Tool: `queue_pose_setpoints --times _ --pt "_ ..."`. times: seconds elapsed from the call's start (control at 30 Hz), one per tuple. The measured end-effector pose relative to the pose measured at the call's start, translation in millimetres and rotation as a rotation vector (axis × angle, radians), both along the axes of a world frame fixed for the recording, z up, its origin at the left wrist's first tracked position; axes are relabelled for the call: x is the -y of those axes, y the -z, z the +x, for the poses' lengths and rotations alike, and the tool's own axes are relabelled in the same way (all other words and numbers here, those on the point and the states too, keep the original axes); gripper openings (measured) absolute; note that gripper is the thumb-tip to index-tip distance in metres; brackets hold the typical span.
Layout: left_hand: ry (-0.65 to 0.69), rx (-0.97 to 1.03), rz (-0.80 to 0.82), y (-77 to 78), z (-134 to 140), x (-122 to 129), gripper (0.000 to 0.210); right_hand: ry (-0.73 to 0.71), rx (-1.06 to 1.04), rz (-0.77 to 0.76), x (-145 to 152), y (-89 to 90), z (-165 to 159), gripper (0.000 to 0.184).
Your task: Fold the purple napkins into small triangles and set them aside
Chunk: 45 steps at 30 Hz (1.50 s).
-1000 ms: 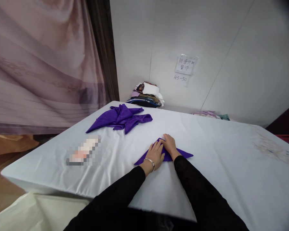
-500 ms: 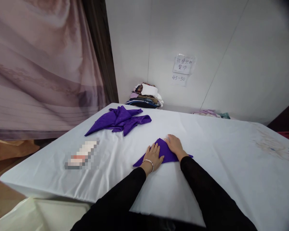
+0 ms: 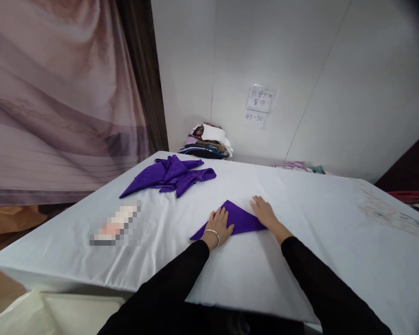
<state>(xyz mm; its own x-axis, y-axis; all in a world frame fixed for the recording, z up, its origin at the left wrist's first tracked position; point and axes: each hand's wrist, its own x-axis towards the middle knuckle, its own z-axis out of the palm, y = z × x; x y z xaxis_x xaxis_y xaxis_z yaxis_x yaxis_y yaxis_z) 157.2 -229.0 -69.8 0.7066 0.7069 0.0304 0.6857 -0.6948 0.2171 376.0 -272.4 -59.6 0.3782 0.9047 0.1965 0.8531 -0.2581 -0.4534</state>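
A purple cloth napkin (image 3: 242,221), folded into a triangle, lies flat on the white-covered table (image 3: 237,274). My left hand (image 3: 219,224) rests flat on the napkin's left part, fingers stretched out, a bracelet at the wrist. Over the napkin's right edge is my right hand (image 3: 264,211), its fingers extended toward the far side and holding nothing. The napkin's right corner is partly hidden by that hand. Farther back on the left lies a loose heap of purple cloth (image 3: 171,174).
A pixelated flat item (image 3: 115,225) lies on the table's left. Behind the far edge stands a stack of folded fabrics (image 3: 209,142), with more cloth (image 3: 295,166) to its right. Paper signs (image 3: 260,100) hang on the wall. A pale bin (image 3: 80,311) sits below the front left edge.
My right hand has slid rightward across the napkin to its right edge, uncovering more of it. My left hand stays flat in place. The view has shifted slightly.
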Motion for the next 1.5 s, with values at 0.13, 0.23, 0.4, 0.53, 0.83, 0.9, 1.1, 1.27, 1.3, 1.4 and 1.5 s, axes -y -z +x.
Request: queue_pose_setpoints --times 0.13,0.23,0.4,0.53,0.83,0.9,1.1,1.27,1.3,1.4,1.5 --pt "0.013 -0.01 0.035 5.3 -0.6 -1.7 0.063 -0.441 0.124 -0.051 10.6 10.0 -62.4 0.057" --pt "0.008 -0.008 0.042 7.7 -0.3 -1.9 0.062 -0.476 0.149 -0.142 17.5 12.9 -69.2 0.059" --pt "0.007 0.02 0.022 2.6 -3.9 -1.5 0.062 -0.394 0.207 -0.187 22.5 11.4 -35.0 0.061" --pt "-0.031 0.0 0.007 -2.5 -24.5 -5.9 0.06 -0.356 0.232 -0.258 26.4 10.6 -24.6 0.066" --pt "-0.219 -0.081 0.049 0.2 -106.1 -22.4 0.052 -0.345 0.228 -0.323 28.1 6.9 -26.7 0.072" --pt "-0.248 -0.076 0.053 -1.2 -119.9 -24.7 0.051 -0.346 0.229 -0.32 28.1 7.1 -26.2 0.071" --pt "-0.343 0.146 0.013 -15.5 -117.9 -13.6 0.046 -0.353 0.225 -0.303 28.8 7.7 -27.1 0.071" --pt "-0.224 0.164 -0.013 -22.8 -80.2 9.5 0.046 -0.363 0.223 -0.3 27.2 4.9 -24.0 0.069" --pt "-0.248 0.161 -0.054 -23.7 -74.5 13.0 0.045 -0.37 0.223 -0.305 26.5 3.8 -21.9 0.068" --pt "-0.322 0.162 -0.194 -25.7 -66.0 22.1 0.043 -0.377 0.24 -0.3 26.6 0.4 -17.1 0.065" --pt "-0.334 0.23 -0.309 -26.1 -67.4 30.3 0.043 -0.391 0.262 -0.219 35.7 -1.0 -26.0 0.065"
